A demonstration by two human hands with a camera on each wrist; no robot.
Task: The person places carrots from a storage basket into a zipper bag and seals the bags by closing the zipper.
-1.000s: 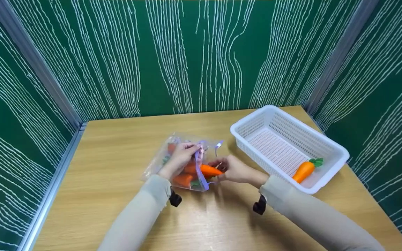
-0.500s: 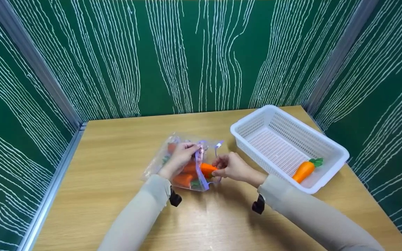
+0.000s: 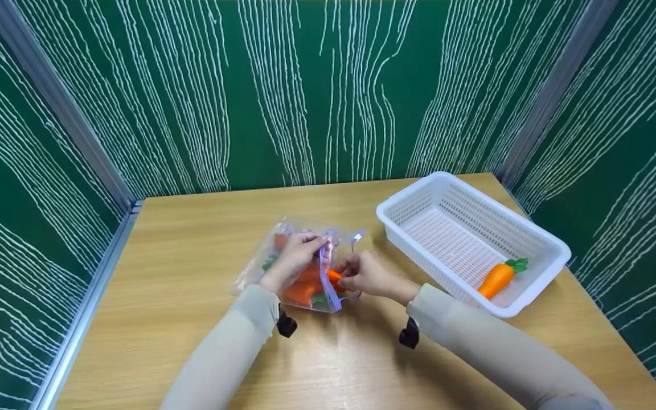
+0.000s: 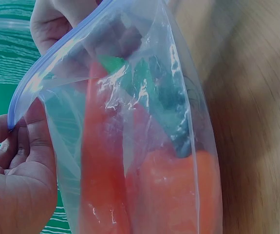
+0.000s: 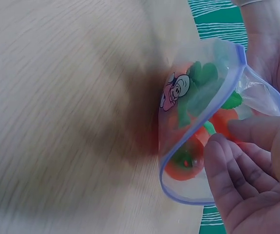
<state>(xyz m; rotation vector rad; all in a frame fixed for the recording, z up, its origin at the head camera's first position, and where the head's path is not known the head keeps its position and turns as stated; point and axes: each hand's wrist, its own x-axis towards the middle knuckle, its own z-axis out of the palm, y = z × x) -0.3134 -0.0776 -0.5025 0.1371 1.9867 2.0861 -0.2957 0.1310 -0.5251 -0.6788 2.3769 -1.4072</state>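
The left hand pinches the zip bag rim, keeping its mouth open, so the right hand beside it grips a carrot inside.

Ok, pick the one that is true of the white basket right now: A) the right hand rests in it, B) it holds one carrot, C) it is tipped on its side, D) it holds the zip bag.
B: the white basket sits upright on the table with a single carrot in its near corner, while the zip bag and both hands are off to its left.
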